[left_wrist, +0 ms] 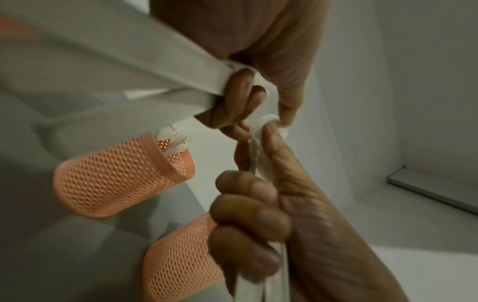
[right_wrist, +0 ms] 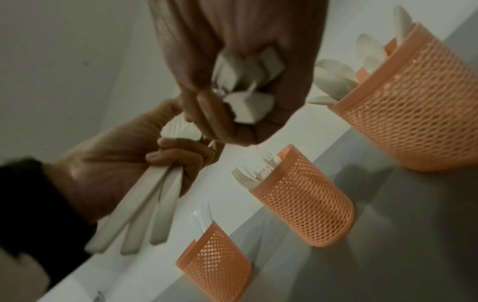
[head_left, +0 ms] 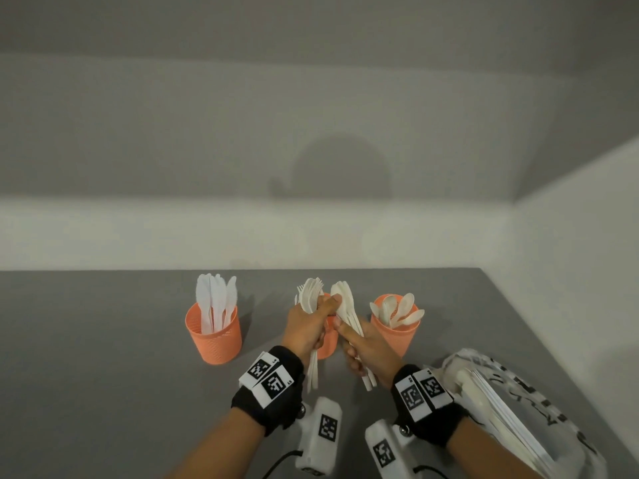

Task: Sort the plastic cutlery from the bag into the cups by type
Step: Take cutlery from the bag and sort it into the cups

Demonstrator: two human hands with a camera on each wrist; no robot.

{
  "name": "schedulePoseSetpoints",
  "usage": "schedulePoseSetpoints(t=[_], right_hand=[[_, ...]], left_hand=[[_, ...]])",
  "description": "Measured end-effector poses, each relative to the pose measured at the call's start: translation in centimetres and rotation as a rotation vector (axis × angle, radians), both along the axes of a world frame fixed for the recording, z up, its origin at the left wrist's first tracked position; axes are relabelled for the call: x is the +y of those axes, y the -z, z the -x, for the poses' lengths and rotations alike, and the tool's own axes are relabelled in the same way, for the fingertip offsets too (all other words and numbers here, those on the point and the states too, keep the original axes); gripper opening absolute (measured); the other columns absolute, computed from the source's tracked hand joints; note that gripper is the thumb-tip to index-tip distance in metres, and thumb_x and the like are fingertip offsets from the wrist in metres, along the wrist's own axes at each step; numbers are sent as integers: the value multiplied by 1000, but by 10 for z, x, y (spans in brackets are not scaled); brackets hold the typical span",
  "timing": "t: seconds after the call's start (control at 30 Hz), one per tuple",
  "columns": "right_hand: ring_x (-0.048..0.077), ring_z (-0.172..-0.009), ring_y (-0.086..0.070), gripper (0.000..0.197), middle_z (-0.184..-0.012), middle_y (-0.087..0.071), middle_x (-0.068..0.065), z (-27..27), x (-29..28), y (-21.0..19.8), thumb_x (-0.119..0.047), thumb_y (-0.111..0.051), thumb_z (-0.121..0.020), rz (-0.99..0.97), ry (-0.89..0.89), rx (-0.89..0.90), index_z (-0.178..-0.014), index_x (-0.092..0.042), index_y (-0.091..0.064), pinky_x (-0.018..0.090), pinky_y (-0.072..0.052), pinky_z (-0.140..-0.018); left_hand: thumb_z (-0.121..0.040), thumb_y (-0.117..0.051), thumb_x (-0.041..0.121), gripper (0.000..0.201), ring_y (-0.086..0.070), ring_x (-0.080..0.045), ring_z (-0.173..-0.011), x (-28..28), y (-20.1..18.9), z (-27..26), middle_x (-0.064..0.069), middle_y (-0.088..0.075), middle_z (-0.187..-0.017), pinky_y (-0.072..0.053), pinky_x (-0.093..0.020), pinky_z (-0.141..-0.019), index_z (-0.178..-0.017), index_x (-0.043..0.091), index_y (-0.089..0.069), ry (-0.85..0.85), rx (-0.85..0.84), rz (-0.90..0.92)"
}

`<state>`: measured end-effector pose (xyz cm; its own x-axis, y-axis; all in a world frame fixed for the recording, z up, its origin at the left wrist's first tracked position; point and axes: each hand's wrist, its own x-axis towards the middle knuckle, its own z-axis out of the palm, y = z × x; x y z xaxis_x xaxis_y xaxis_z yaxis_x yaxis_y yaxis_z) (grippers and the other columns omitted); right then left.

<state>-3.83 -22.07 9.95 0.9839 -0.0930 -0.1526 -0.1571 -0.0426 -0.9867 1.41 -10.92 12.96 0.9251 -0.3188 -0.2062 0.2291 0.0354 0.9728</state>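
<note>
While you stand at the gray tabletop (head_left: 103,357), both of your hands are up in front of the middle cup. Your left hand (head_left: 306,328) has its fingers (right_wrist: 178,155) curled tight around a bunch of forks (head_left: 309,295), with the prongs sticking up above your fist and the handles hanging down below it. Your right hand (head_left: 368,349) has its fingers (right_wrist: 207,110) curled around a mixed bunch of white cutlery (head_left: 345,305), and the handle ends poke out under your palm. The two hands touch near the tops of the bunches, and your left thumb (head_left: 333,300) reaches over onto the right bunch.

Three orange mesh cups stand in a row on the tabletop. The left cup (head_left: 214,335) holds knives (head_left: 216,302) standing upright. The middle cup (right_wrist: 302,196) holds a few forks, and your hands hide most of it from the head view. The right cup (head_left: 396,331) holds spoons (head_left: 397,311) that lean out over the rim. The clear bag (head_left: 511,406) lies on the tabletop near your right wrist, with more white cutlery inside it.
</note>
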Motion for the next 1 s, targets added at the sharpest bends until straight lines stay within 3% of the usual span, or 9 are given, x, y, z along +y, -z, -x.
schedulePoseSetpoints(t=[0.13,0.3,0.43,0.5,0.6,0.67,0.77,0.9,1.0], right_hand=[[10,-35,-44,29,-48,-46,-6,-2,-1,1,-37,-49,-94,91,8,-37,-96,-8,-50,19,-35,-33],[9,-32,-37,15,-57,-46,3,-5,-4,3,-23,-37,-98,61,18,12,-96,-10,-45,20,-33,-34],[9,-31,-30,27,-46,-42,-4,-5,-5,-3,-20,-31,-96,-52,4,60,-76,-9,-46,19,-30,-36],[8,-31,-29,32,-44,-41,-5,-4,-4,-6,-22,-30,-97,-48,-12,69,-71,-13,-45,19,-29,-36],[8,-29,-31,32,-50,-43,-1,-5,-4,-3,-32,-33,-99,-48,-17,65,-86,-7,-49,18,-30,-34],[7,-29,-33,37,-52,-45,1,-5,-6,-2,-39,-34,-99,-121,10,48,-92,-7,-51,18,-32,-33],[8,-29,-36,33,-51,-47,2,-4,-11,-3,-40,-35,-98,-253,77,-9,-88,-14,-54,19,-35,-33],[9,-30,-37,28,-54,-47,3,-2,-8,-3,-35,-39,-98,-46,124,-89,-93,-10,-50,20,-33,-34],[3,-37,-49,25,-60,-53,0,-1,-4,-3,-25,-38,-100,56,119,-167,-105,-4,-50,15,-40,-40]], left_hand=[[-85,-65,14,21,-35,-1,-24,-4,-4,3,7,-44,-30,-26,-10,-30,-70,7,-53,-40,-18,27],[-91,-56,12,19,-38,-2,-25,-8,-4,1,-2,-49,-45,-27,-10,-30,-74,1,-57,-79,-47,8],[-91,-55,12,17,-39,-1,-27,-10,-3,2,-6,-49,-53,-28,-10,-31,-78,1,-59,-65,-56,-10],[-90,-56,11,18,-40,-1,-28,-12,-2,3,-7,-50,-56,-28,-10,-31,-75,2,-58,-60,-50,0],[-90,-57,12,20,-40,-1,-29,-14,1,1,-4,-51,-52,-27,-12,-30,-71,6,-56,-57,-27,-1],[-93,-52,15,20,-41,-5,-33,-15,3,0,-5,-51,-54,-28,-14,-31,-77,6,-56,-56,12,16],[-98,-41,19,21,-34,-11,-35,-16,4,-2,-16,-47,-68,-26,-15,-31,-91,4,-53,-77,128,99],[-94,-49,31,32,-31,-9,-29,-25,9,-1,-6,-43,-54,-29,-21,-40,-70,10,-50,-114,140,96],[-84,-65,32,37,-35,-12,-30,-31,14,2,-1,-42,-40,-32,-23,-42,-57,13,-48,-99,140,102]])
